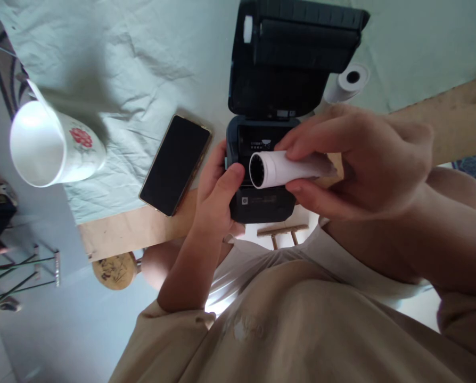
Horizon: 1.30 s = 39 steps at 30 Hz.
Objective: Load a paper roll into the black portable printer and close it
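My left hand (221, 191) grips the left side of a small black portable printer (264, 208), thumb on its near rim. The printer's lid (280, 88) is swung up and away from me, so its inner bay shows. Between the thumb and fingers of my right hand (366, 165) is a white paper roll (280, 167), held lengthwise over the bay with its dark hollow end toward my left thumb. The roll's far end is partly hidden by my right hand. Whether the roll touches the bay I cannot tell.
Another white paper roll (347, 82) lies beyond my right hand, beside the lid. A phone (177, 165) with a dark screen lies left of the printer. A white cup (58, 143) with a red flower is farther left on the pale green cloth (142, 69). A round stool (115, 270) is below the wooden table edge.
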Available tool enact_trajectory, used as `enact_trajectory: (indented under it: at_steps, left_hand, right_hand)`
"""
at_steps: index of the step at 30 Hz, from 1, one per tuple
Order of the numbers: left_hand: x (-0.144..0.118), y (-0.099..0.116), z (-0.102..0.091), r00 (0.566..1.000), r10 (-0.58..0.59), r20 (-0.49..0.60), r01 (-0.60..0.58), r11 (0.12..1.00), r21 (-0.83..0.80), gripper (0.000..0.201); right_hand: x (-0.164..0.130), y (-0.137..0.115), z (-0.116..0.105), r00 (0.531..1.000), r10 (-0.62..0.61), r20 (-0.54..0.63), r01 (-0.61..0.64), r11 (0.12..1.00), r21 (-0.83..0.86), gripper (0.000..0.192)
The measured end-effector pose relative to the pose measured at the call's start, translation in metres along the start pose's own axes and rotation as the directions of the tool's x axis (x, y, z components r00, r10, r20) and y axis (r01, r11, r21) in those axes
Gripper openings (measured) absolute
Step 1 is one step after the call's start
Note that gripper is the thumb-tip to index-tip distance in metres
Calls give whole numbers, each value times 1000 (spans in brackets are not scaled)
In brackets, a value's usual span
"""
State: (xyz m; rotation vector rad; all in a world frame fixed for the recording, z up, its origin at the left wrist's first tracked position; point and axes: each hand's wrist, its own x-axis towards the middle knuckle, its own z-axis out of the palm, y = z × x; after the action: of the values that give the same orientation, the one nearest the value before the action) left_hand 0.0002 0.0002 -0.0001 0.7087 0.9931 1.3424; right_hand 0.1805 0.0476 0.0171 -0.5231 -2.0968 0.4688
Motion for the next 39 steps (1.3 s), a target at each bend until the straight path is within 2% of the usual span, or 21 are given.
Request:
enact_trajectory:
  at_steps: [6,14,20,27,33,39]
  left_hand:
    - [0,0,2,999,8,-33,-7,1000,28,14]
    - [0,1,2,1000,8,-20,-6,998,61,17]
    - [-1,0,4,997,12,-80,-4,995,103,21]
    - [1,0,1,999,41,9,-42,997,59,16]
    - [-1,1,2,1000,1,-18,-1,999,44,15]
    - [-1,1,1,1000,11,-29,-8,996,94,16]
  right_hand:
    - [1,-1,0,1000,12,2,-12,1000,-20,18]
    - [0,-1,0,1000,15,26,-14,998,-65,20]
    - [0,-2,1,998,-25,60,33,989,-142,20]
    - [0,0,3,998,-18,55,26,989,-147,19]
    - [0,0,4,998,-31,55,39,987,-156,18]
    - [0,0,3,998,1,56,8,988,-152,18]
